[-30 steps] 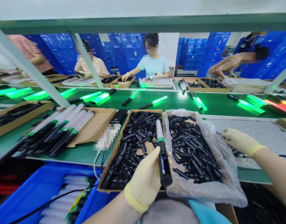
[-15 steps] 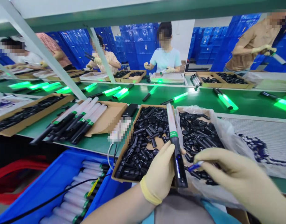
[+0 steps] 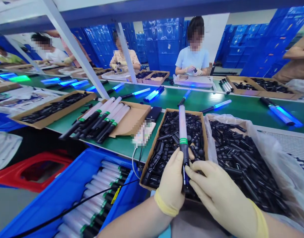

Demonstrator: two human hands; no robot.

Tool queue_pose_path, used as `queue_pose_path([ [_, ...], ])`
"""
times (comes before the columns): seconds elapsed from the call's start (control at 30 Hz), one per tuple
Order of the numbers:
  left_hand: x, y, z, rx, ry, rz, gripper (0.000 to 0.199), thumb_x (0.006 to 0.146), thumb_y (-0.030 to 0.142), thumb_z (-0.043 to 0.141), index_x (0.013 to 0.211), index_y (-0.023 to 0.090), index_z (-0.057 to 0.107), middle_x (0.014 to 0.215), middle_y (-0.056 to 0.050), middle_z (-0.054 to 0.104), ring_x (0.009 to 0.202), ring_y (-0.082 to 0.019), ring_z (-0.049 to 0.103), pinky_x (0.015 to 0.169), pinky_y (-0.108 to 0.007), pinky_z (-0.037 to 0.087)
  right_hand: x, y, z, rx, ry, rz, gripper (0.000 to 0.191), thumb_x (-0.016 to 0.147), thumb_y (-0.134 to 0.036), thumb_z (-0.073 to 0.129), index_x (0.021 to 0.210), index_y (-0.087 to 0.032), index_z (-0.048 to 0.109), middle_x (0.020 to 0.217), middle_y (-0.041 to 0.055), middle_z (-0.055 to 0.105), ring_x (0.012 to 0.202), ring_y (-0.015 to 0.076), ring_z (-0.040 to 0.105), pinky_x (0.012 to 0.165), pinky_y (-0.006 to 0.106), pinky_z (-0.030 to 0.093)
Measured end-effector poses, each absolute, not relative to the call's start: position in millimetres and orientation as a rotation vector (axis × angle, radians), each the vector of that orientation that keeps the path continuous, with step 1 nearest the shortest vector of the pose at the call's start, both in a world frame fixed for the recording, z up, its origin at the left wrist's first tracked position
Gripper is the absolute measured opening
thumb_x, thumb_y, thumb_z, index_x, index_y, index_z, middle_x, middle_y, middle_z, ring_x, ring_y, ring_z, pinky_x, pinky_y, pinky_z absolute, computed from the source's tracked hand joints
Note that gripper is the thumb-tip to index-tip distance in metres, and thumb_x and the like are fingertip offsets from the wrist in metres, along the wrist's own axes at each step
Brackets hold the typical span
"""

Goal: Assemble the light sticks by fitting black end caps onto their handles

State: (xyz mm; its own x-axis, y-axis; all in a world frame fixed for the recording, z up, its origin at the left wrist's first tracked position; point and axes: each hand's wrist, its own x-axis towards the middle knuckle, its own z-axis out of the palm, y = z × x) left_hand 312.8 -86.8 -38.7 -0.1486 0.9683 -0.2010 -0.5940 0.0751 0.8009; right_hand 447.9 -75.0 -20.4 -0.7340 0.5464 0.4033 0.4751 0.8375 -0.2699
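Note:
A light stick (image 3: 183,127) stands nearly upright before me, with a frosted tube, a green band and a black handle. My left hand (image 3: 170,183), in a pale yellow glove, is closed around the handle from the left. On the other side, my gloved right hand (image 3: 213,186) has its thumb and fingers bent and pressed against the handle. Any small piece between those right fingers is hidden. Behind the stick lies a cardboard tray (image 3: 205,130) of small black plastic parts. More black parts (image 3: 243,168) lie in a plastic-lined tray to the right.
A blue bin (image 3: 55,188) at lower left contains several light sticks, with a black cable (image 3: 75,206) crossing it. More sticks (image 3: 102,115) lie on cardboard. Blue-lit sticks (image 3: 154,94) rest on the green conveyor (image 3: 164,99). Across it sit co-workers. A white post (image 3: 75,46) slants at left.
My right hand has brought a small blue-purple piece in to the handle, where the piece no longer shows clearly. The conveyor sticks' glow went from green to mostly blue. My view has shifted left.

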Motion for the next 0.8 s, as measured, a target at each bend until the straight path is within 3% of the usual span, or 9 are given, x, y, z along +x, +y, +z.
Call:
queue_pose_path([
  [0.1,291.5,-85.8,-40.6,0.514,0.961,1.562,0.031,0.092,0.043,0.055,0.096,0.016,0.068,0.092,-0.006,0.066,0.084,-0.015,0.060,0.080,-0.023,0.046,439.1,-45.5,-19.1,-0.689,-2.503,0.469,0.030,0.096,-0.020,0.042,0.116,-0.020,0.064,0.118,0.0102,0.058,0.107,0.0203,0.056,0.092,0.036,0.050],
  [0.2,269.1,-83.5,-38.9,0.408,1.006,1.621,0.032,0.086,0.045,0.063,0.093,0.014,0.067,0.081,-0.004,0.064,0.067,-0.011,0.056,0.064,-0.019,0.045,429.5,6.0,-27.4,-0.997,-2.558,0.379,0.033,0.099,-0.021,0.037,0.119,-0.020,0.063,0.125,0.0087,0.057,0.117,0.0180,0.054,0.103,0.033,0.043],
  [0.37,250.4,-87.7,-34.6,0.277,1.001,1.656,0.035,0.084,0.048,0.065,0.093,0.014,0.066,0.074,-0.002,0.059,0.057,-0.007,0.047,0.050,-0.015,0.037,398.7,59.2,-55.2,-1.185,-2.886,0.258,0.018,0.089,-0.014,0.054,0.097,-0.016,0.070,0.103,0.0115,0.066,0.103,0.0266,0.060,0.092,0.039,0.046],
  [0.5,252.1,-92.4,-34.0,0.246,0.981,1.610,0.030,0.086,0.042,0.064,0.092,0.013,0.064,0.072,-0.002,0.057,0.057,-0.007,0.047,0.050,-0.015,0.038,384.9,57.5,-66.2,-1.226,-2.954,0.288,0.017,0.082,-0.008,0.058,0.096,-0.012,0.068,0.101,0.0157,0.064,0.101,0.0295,0.060,0.087,0.040,0.046],
  [0.67,254.0,-89.6,-36.1,0.221,0.959,1.582,0.031,0.088,0.043,0.061,0.090,0.012,0.062,0.071,-0.001,0.055,0.054,-0.006,0.045,0.048,-0.015,0.035,401.7,56.5,-59.3,-1.295,-2.813,0.552,0.007,0.077,-0.008,0.061,0.076,-0.015,0.062,0.093,0.0101,0.063,0.093,0.0233,0.059,0.087,0.036,0.044],
  [0.8,259.7,-86.1,-39.0,0.248,0.927,1.480,0.039,0.088,0.049,0.058,0.089,0.011,0.064,0.063,0.000,0.049,0.051,-0.006,0.041,0.044,-0.015,0.029,426.0,44.7,-47.1,-1.320,-2.572,0.925,0.014,0.087,-0.026,0.053,0.089,-0.016,0.061,0.081,0.0045,0.064,0.073,0.0160,0.060,0.069,0.029,0.049],
])
